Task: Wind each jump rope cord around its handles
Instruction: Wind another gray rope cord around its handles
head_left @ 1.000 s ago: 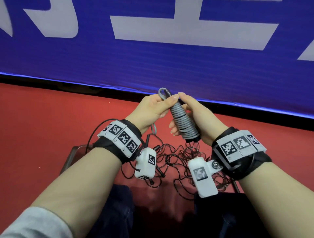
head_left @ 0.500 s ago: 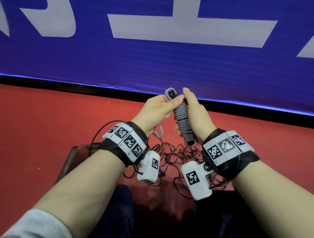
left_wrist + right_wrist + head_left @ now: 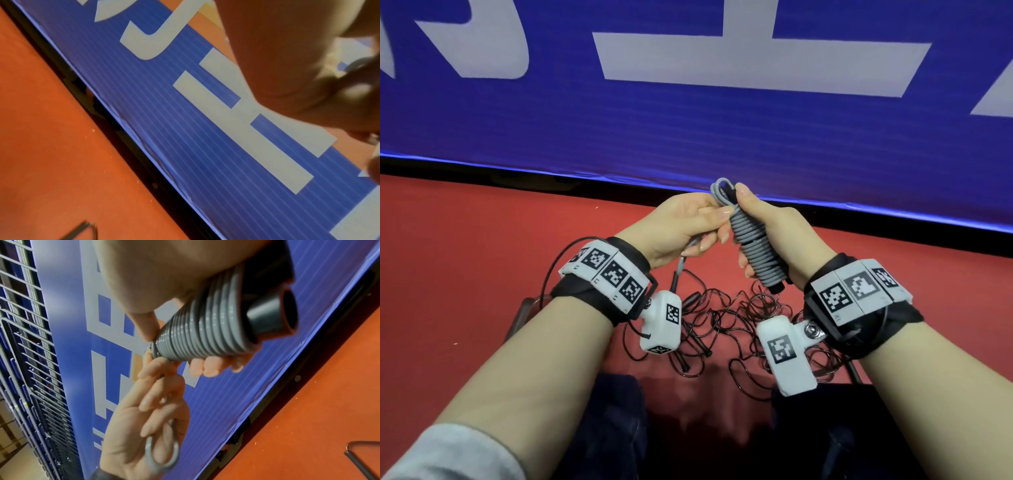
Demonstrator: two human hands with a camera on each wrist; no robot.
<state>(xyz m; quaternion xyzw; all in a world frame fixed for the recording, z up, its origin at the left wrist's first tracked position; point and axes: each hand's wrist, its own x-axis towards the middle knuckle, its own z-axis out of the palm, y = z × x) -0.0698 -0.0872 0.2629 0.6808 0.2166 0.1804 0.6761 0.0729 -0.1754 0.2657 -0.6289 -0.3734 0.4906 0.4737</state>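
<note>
Grey cord [image 3: 753,240] wound in tight even coils around two black handles [image 3: 273,316], bundle tilted, held over the lap above the red floor [image 3: 465,257]: right hand [image 3: 777,233] curled round the coils, left hand [image 3: 688,226] pinching the cord's loose end at the top. Right wrist view alone shows two handle ends side by side and a grey loop [image 3: 162,457] in the left palm; left wrist view is mostly blue banner [image 3: 205,146]. Second, thin dark rope [image 3: 722,322] lies tangled on the floor below

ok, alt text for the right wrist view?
The right hand grips two black handles wound tightly in grey cord; the left hand pinches the cord's loose end. Blue banner behind.
</note>
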